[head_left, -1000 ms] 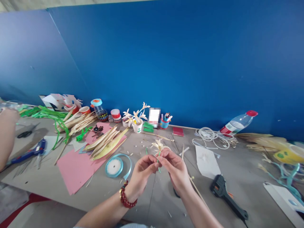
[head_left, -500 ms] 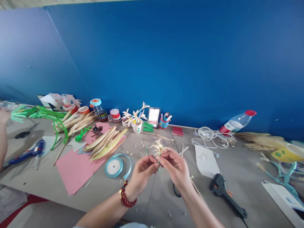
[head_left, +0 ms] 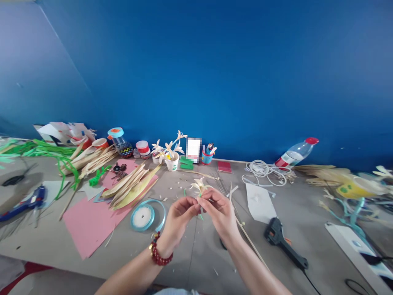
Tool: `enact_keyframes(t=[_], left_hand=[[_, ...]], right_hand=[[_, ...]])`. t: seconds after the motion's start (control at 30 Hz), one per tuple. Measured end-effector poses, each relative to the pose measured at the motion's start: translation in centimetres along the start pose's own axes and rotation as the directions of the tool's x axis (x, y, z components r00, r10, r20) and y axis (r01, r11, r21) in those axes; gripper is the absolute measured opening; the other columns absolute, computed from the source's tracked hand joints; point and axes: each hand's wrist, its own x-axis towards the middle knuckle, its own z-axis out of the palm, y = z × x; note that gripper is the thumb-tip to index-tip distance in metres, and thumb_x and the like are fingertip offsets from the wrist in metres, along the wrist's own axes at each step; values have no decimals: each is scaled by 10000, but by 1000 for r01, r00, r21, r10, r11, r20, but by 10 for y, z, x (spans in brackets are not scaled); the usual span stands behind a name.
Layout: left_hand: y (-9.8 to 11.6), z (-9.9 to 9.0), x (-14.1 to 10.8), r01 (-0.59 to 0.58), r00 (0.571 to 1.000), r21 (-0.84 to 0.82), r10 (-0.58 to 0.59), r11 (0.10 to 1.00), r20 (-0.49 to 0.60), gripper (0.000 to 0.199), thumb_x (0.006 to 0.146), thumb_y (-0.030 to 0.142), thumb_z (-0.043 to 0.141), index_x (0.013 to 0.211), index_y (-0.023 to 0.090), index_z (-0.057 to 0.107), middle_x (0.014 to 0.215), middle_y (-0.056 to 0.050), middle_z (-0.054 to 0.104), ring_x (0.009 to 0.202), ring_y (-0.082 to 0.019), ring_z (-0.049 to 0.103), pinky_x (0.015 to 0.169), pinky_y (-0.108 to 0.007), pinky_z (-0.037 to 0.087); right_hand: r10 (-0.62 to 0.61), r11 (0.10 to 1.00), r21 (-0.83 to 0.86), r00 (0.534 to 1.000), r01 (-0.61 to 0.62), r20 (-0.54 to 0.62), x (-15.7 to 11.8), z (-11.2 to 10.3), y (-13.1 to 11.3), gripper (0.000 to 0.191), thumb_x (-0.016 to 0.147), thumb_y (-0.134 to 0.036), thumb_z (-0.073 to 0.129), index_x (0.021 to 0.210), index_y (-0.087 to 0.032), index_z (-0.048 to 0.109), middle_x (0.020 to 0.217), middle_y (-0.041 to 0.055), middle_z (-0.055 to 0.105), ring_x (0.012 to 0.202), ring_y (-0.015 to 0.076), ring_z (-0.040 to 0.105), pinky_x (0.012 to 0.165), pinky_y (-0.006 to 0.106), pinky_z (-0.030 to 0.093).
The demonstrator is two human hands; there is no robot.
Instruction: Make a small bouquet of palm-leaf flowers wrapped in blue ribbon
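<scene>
A pale cream handmade flower with a green stem is held up over the middle of the table. My right hand pinches it just under the petals. My left hand, with a red bead bracelet at the wrist, is closed at the green stem beside the right fingertips. Fingers hide most of the stem; a green end shows below them. To the left of my left hand lies a roll of light blue ribbon. Beyond the hands, similar flowers stand in a white cup.
A black glue gun lies right of my right arm, near white paper and a coiled white cable. Left are pink paper, dried husks and a blue glue gun. A bottle leans by the wall.
The whole view has shifted, so table things sit further left. Both hands keep the flower between their fingertips. The other person's arm at the far left is out of view.
</scene>
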Motion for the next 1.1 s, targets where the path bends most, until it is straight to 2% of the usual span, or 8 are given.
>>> enact_keyframes(t=[0.23,0.33,0.4,0.47,0.6,0.67,0.97,1.1], left_hand=[[6,-1,2,40,999,-47,-38,998,27,179,752,280,803,744,149,681,650,13,614,625,-97,524,647,-221,435],[8,-3,3,34,999,-35,-33,999,12,178,756,286,798,744,151,683,660,7,625,632,-103,531,658,-229,439],[10,-5,3,27,1000,-7,-27,1000,-2,176,765,292,789,742,151,685,659,2,633,641,-107,538,665,-229,436],[11,-9,5,19,999,25,-19,999,-26,172,768,293,784,744,153,688,650,6,633,641,-104,537,663,-222,428],[13,-13,9,22,998,50,-19,999,-66,181,751,299,792,731,155,685,632,14,623,634,-100,532,649,-215,414],[12,-13,9,34,997,39,-32,999,-63,180,743,299,797,736,157,687,635,13,628,633,-100,536,652,-217,415],[9,-9,4,50,998,20,-49,999,-35,175,748,292,796,723,160,683,634,14,623,638,-100,535,654,-215,414],[13,-21,6,8,998,20,-7,1000,-64,161,764,287,784,755,162,683,652,12,612,645,-101,521,653,-217,407]], right_hand=[[16,999,48,999,-17,29,5,3,-2,208,839,-268,710,659,-179,660,732,-10,587,546,100,571,512,229,469],[38,998,-42,997,-35,62,5,-2,0,144,842,-315,709,784,-184,718,851,29,649,605,113,603,534,231,476],[67,993,-99,995,-60,68,3,-8,3,188,841,-357,705,919,-190,739,906,51,675,655,131,613,558,238,484],[108,986,-130,993,-102,43,2,-16,7,259,832,-395,709,982,-186,734,877,54,688,656,136,597,565,242,480],[165,975,-135,982,-177,-93,0,-32,14,282,787,-442,745,810,-164,705,675,8,623,575,114,512,534,223,429],[183,971,-133,976,-198,-121,-1,-35,16,303,771,-459,753,778,-162,693,636,-6,590,561,111,491,528,222,413],[150,983,-103,988,-153,-34,0,-12,14,282,793,-438,729,857,-164,712,749,33,662,612,125,526,564,239,421],[170,975,-142,985,-169,-8,-2,-16,18,282,812,-447,704,797,-171,648,645,-14,570,553,113,475,526,233,382]])
